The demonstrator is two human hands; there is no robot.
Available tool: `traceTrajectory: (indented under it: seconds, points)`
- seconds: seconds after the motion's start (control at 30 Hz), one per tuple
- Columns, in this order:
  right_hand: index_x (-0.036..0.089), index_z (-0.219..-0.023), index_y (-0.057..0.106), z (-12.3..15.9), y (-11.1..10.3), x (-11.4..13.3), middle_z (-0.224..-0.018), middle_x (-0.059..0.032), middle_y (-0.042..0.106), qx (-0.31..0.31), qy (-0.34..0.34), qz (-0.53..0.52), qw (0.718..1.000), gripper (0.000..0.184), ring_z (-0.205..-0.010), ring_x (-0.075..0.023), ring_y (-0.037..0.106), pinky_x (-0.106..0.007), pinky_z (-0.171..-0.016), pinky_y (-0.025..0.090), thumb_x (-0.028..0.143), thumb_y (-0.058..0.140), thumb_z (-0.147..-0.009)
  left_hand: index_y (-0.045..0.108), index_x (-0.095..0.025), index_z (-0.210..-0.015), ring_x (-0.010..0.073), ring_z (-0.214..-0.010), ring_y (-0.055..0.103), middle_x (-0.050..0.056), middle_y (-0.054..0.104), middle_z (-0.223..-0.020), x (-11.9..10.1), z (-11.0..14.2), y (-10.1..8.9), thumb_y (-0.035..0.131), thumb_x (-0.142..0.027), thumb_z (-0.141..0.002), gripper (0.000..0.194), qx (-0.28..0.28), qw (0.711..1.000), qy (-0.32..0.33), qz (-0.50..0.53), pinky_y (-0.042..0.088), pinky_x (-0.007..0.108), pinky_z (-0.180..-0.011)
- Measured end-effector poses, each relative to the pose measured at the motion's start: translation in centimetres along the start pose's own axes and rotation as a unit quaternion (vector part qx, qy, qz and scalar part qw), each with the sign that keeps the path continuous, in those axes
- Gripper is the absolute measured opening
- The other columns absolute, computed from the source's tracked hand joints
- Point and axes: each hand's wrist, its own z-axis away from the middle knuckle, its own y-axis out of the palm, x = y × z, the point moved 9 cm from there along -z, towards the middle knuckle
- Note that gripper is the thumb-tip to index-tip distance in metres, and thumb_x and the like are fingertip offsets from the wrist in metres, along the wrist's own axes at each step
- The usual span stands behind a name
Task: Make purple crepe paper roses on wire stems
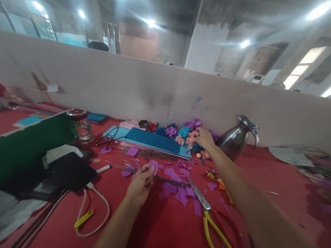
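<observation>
My left hand [141, 185] is closed, its thumb and fingers pinching a small piece of purple paper [153, 165] above the red tabletop. My right hand [206, 139] reaches to the back of the table, fingers drawn together at a heap of crumpled paper flowers. Beside its fingertips are a pink paper flower [190, 142], a blue one [184, 132] and a purple one [193, 123]. What those fingers grip, if anything, cannot be made out. Purple paper scraps [181, 195] lie between my arms, near scissors [202, 196] with one yellow and one red handle.
A metal jug [234, 140] stands right of the flowers, close to my right forearm. Blue sheets [155, 139] and eyeglasses [112, 137] lie at the back. On the left are a red-lidded glass jar [81, 125], a green divider [28, 153] and a white cable [107, 208].
</observation>
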Motion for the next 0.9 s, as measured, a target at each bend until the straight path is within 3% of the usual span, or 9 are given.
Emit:
traceTrajectory:
  seconds: [0.1,0.2,0.3,0.4,0.47,0.53,0.63,0.73,0.9]
  points:
    - [0.017,-0.106,0.067,4.4,0.9,2.2,-0.096,-0.0079,0.074,0.036,-0.005,-0.082,0.996,0.028,-0.081,-0.0164,0.069,-0.023,-0.072,0.049,0.015,0.052,-0.082,0.051,-0.016,-0.062,0.0003,-0.038,0.025,-0.013,0.034,-0.042,0.2,0.3,-0.1,0.090,-0.027,-0.043,0.045,-0.018,0.999,0.010,-0.027,0.023,0.014,-0.041]
    - [0.021,-0.103,0.066,11.3,2.8,5.5,-0.090,-0.0024,0.074,0.072,-0.028,-0.183,0.980,0.025,-0.074,-0.0131,0.068,-0.023,-0.069,0.050,0.025,0.046,-0.088,0.055,-0.016,-0.061,0.0016,-0.040,0.030,-0.011,0.038,-0.044,0.2,0.6,0.4,0.089,-0.027,-0.044,0.040,0.005,0.998,0.026,-0.048,0.025,0.016,-0.042]
    - [0.022,-0.107,0.064,18.4,4.4,6.9,-0.106,-0.0066,0.070,0.039,0.034,-0.444,0.895,0.030,-0.091,-0.0193,0.066,-0.030,-0.077,0.051,0.036,0.057,-0.082,0.060,-0.015,-0.065,0.0026,-0.043,0.035,-0.008,0.049,-0.050,0.1,1.0,1.0,0.087,-0.028,-0.047,0.035,0.025,0.997,0.046,-0.062,0.026,0.017,-0.043]
    - [0.021,-0.106,0.065,22.4,6.5,7.1,-0.108,-0.0081,0.070,0.048,0.126,-0.556,0.820,0.040,-0.095,-0.0219,0.064,-0.034,-0.082,0.049,0.042,0.068,-0.072,0.065,-0.016,-0.070,0.0035,-0.045,0.040,-0.004,0.058,-0.058,0.3,1.6,1.7,0.085,-0.027,-0.050,0.031,0.048,0.993,0.060,-0.093,0.027,0.018,-0.044]
    - [0.020,-0.100,0.068,22.7,7.2,7.3,-0.104,-0.0073,0.071,0.066,0.148,-0.601,0.783,0.039,-0.091,-0.0215,0.064,-0.033,-0.079,0.049,0.044,0.070,-0.069,0.067,-0.017,-0.075,0.0047,-0.047,0.044,-0.003,0.061,-0.062,0.5,2.0,2.4,0.085,-0.025,-0.051,0.031,0.068,0.988,0.069,-0.121,0.031,0.018,-0.046]
    - [0.020,-0.091,0.071,21.9,7.3,7.3,-0.092,-0.0051,0.072,0.077,0.154,-0.622,0.764,0.035,-0.080,-0.0190,0.063,-0.030,-0.071,0.047,0.046,0.070,-0.069,0.068,-0.017,-0.080,0.0076,-0.054,0.051,-0.002,0.063,-0.066,0.7,2.4,3.0,0.084,-0.023,-0.051,0.034,0.090,0.982,0.079,-0.145,0.038,0.019,-0.053]
    - [0.019,-0.079,0.074,20.5,7.2,6.4,-0.070,-0.0012,0.069,0.072,0.159,-0.614,0.770,0.030,-0.061,-0.0143,0.056,-0.027,-0.059,0.042,0.047,0.071,-0.066,0.068,-0.017,-0.086,0.0125,-0.065,0.058,0.000,0.066,-0.072,0.7,2.8,3.5,0.083,-0.021,-0.052,0.037,0.106,0.975,0.092,-0.173,0.044,0.023,-0.065]
    - [0.020,-0.074,0.074,20.0,7.2,5.1,-0.066,-0.0002,0.067,0.038,0.166,-0.616,0.769,0.028,-0.057,-0.0139,0.054,-0.027,-0.057,0.041,0.046,0.073,-0.064,0.069,-0.017,-0.089,0.0145,-0.071,0.059,0.003,0.067,-0.079,0.5,2.9,3.3,0.082,-0.021,-0.055,0.037,0.097,0.970,0.108,-0.196,0.045,0.024,-0.069]
    - [0.021,-0.074,0.074,20.8,7.6,2.7,-0.064,-0.0011,0.066,0.004,0.204,-0.634,0.746,0.033,-0.055,-0.0145,0.053,-0.027,-0.054,0.041,0.051,0.074,-0.062,0.070,-0.018,-0.085,0.0099,-0.062,0.049,0.002,0.062,-0.077,-0.2,3.0,2.3,0.076,-0.034,-0.068,0.024,0.055,0.965,0.142,-0.212,0.037,0.020,-0.058]
